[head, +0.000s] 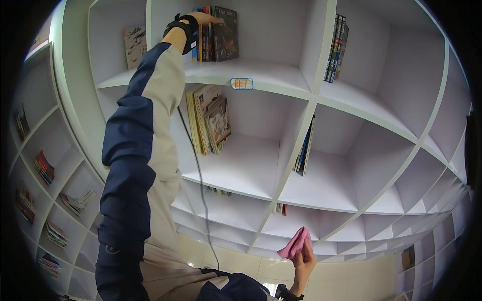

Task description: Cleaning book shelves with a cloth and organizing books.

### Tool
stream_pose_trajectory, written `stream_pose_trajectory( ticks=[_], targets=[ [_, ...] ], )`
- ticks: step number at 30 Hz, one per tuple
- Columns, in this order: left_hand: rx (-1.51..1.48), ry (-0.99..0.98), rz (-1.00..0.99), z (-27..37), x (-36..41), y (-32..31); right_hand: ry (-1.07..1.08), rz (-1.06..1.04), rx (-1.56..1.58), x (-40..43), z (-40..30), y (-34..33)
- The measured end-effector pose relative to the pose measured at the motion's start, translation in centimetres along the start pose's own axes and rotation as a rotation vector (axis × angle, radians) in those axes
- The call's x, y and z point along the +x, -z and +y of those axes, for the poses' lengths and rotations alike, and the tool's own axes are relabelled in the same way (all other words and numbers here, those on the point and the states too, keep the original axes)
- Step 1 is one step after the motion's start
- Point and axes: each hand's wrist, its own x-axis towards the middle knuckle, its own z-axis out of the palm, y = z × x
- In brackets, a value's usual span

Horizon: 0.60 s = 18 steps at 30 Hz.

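My left hand (209,18) reaches up into a top compartment and lies across the upper part of an upright row of books (206,43). Its fingertips touch the cover of the dark book (227,37) at the right end of that row; most of the fingers are hard to make out, so whether they grip is unclear. A black strap with a device circles that wrist. Low in the view, away from the shelves, my right hand (304,259) pinches a folded pink cloth (297,242) between thumb and fingers.
The white shelf unit (260,69) bears a small handwritten label (241,84) on its edge. Spiral-bound books (197,120) stand one compartment below. More books (335,49) lean at the right. A dark cable (201,180) hangs before the shelves. Another bookcase (71,165) stands left.
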Motion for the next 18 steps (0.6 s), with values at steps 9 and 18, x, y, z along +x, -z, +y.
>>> stream_pose_trajectory(
  ticks=[9,18],
  targets=[
    [0.079,0.042,0.141,0.4,3.1,-2.1,0.064,0.054,0.023,0.8,2.0,0.8],
    [0.157,-0.006,0.152,-0.9,5.0,-1.6,0.073,0.053,0.056,2.6,1.6,-0.5]
  ],
)
